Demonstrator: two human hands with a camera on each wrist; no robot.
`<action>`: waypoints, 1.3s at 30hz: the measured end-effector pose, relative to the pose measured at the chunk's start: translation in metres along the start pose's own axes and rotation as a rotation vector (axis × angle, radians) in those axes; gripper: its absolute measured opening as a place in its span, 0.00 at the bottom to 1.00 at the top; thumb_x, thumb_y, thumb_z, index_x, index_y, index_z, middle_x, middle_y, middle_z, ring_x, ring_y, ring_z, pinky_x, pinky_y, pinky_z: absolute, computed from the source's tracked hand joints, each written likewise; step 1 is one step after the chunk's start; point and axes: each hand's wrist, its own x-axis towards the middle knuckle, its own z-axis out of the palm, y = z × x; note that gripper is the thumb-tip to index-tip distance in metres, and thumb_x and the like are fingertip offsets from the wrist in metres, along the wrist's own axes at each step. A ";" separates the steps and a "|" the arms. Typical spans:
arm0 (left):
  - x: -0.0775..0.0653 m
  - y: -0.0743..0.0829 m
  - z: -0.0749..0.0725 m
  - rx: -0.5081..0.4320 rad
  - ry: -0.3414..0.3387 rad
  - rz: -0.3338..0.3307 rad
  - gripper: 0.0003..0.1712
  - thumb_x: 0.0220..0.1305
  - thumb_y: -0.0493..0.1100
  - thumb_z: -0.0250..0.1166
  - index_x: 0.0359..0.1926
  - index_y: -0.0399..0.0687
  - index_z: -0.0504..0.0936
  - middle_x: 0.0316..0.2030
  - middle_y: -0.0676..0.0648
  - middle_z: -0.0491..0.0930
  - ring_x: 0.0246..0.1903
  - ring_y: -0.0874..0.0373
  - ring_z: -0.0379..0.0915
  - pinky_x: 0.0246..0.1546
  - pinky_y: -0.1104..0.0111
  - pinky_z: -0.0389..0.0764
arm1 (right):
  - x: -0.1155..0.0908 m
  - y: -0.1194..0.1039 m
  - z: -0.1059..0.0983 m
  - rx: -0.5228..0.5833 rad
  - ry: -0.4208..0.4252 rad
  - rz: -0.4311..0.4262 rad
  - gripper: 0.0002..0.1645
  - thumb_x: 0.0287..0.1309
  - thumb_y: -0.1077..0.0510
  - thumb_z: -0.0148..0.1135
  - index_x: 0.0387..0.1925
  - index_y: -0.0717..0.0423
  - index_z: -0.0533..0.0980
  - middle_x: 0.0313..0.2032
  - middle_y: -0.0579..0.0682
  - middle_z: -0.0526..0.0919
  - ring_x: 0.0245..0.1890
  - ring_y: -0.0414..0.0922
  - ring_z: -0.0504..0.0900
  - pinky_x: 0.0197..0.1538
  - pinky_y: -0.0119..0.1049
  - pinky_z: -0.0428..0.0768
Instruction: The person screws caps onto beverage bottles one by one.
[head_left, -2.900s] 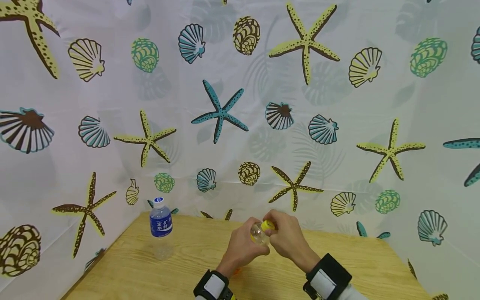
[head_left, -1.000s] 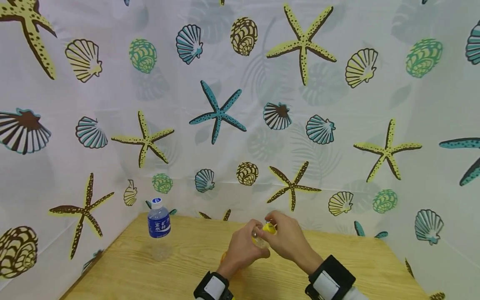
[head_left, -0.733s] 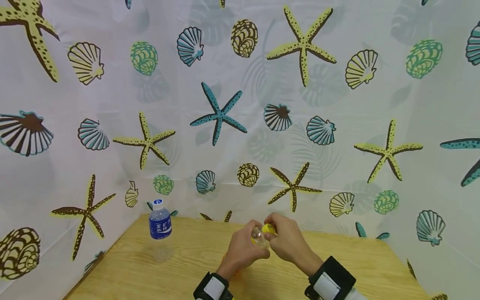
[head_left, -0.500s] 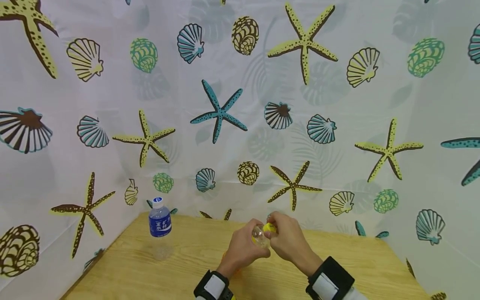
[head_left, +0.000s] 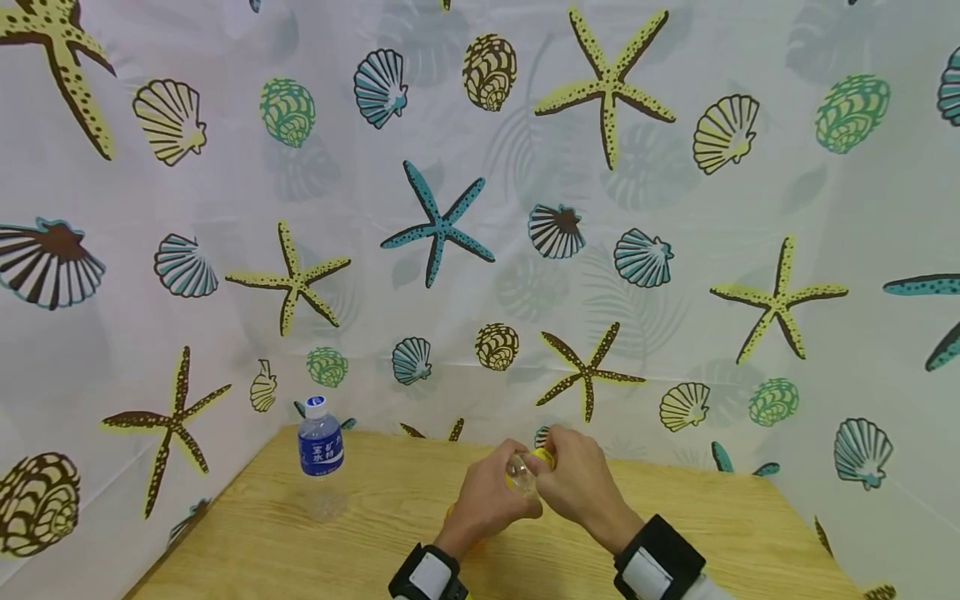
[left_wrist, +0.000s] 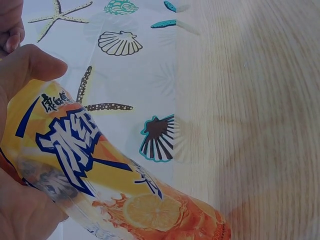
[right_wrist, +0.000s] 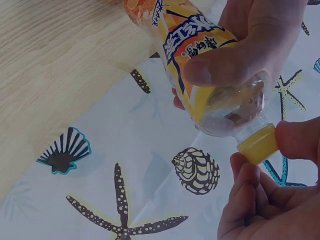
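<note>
A clear plastic drink bottle [right_wrist: 230, 112] with a yellow-orange label is gripped round its body by my left hand [head_left: 486, 497]. The bottle lies tilted in the air, its neck toward my right hand [head_left: 587, 483]. On that neck sits a yellow cap [right_wrist: 259, 145], pinched between the right thumb and fingers in the right wrist view. In the left wrist view the label [left_wrist: 80, 150] shows lemon slices and large blue-edged characters. My left hand hides much of the bottle in the head view.
A clear water bottle [head_left: 321, 454] with a blue label and white cap stands upright on the wooden table [head_left: 390, 483], at the left. Behind the table hangs a white cloth [head_left: 480, 292] printed with starfish and shells.
My right fingers have shifted back and forth round the yellow cap, covering more and then less of it. The left hand keeps its grip, nearly still. The water bottle has not moved.
</note>
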 end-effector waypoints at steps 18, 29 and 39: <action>0.000 -0.005 -0.014 -0.068 0.107 -0.066 0.35 0.41 0.45 0.77 0.54 0.55 0.76 0.44 0.46 0.82 0.37 0.56 0.77 0.34 0.62 0.80 | -0.001 0.005 0.000 0.054 -0.048 0.080 0.26 0.68 0.41 0.60 0.48 0.60 0.78 0.38 0.52 0.84 0.36 0.45 0.82 0.36 0.41 0.80; 0.009 -0.018 -0.027 -0.045 0.433 -0.136 0.33 0.43 0.43 0.76 0.54 0.50 0.77 0.41 0.45 0.84 0.34 0.55 0.78 0.32 0.65 0.80 | -0.009 0.026 -0.003 0.035 -0.093 0.135 0.15 0.72 0.52 0.57 0.43 0.62 0.78 0.25 0.48 0.78 0.24 0.42 0.75 0.29 0.38 0.74; 0.022 -0.036 -0.082 0.006 0.642 -0.151 0.37 0.51 0.46 0.76 0.61 0.44 0.74 0.48 0.37 0.83 0.42 0.43 0.82 0.40 0.51 0.86 | -0.016 0.040 -0.004 0.035 -0.130 0.159 0.08 0.69 0.59 0.57 0.39 0.60 0.78 0.24 0.48 0.79 0.21 0.42 0.73 0.26 0.37 0.71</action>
